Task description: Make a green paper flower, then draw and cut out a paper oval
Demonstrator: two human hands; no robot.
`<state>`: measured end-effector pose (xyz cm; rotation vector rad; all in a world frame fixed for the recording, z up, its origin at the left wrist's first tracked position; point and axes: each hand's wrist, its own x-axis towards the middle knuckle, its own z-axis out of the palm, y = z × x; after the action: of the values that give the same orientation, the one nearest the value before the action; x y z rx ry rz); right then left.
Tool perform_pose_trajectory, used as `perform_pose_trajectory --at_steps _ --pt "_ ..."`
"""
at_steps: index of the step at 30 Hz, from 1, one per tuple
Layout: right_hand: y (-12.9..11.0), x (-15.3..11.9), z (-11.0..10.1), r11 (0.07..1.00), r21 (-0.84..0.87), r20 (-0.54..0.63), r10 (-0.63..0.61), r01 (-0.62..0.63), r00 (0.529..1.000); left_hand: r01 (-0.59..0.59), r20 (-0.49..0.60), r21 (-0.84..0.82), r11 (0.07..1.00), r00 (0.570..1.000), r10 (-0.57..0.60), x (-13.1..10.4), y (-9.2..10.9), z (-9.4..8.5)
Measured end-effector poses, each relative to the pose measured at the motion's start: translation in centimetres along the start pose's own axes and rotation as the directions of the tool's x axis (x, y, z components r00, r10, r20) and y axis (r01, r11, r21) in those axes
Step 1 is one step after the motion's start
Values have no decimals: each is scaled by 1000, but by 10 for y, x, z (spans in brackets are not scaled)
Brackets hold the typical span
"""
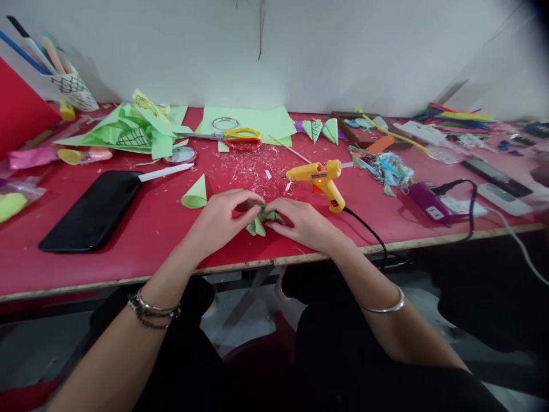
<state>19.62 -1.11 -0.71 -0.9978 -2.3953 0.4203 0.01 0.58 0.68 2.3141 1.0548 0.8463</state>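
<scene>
Two hands (pixel 223 220) (pixel 306 223) pinching green paper piece (pixel 258 221), lobe (pixel 256 229) pointing toward table edge (pixel 240 265), long axis unclear.

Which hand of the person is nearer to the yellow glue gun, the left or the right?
Right. The right hand is just on the near side of the yellow glue gun; the left hand is farther left, beyond the green paper piece.

The held piece (pixel 257 225) is matt paper, the phone (pixel 92 212) glossy.
</scene>
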Motion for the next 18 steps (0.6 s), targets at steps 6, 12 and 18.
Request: perform_pose_trajectory --at_steps 6,12,18 --pt "1 1 4 999 -19 -11 30 -31 999 -19 -19 77 997 1000 20 0 0 -1" --pt "-1 5 6 998 -48 33 40 -38 999 5 54 120 993 998 -12 -1 -1 2" --pt "-2 4 7 999 -50 -20 6 -7 1000 1 61 130 992 998 -9 -3 -4 0"
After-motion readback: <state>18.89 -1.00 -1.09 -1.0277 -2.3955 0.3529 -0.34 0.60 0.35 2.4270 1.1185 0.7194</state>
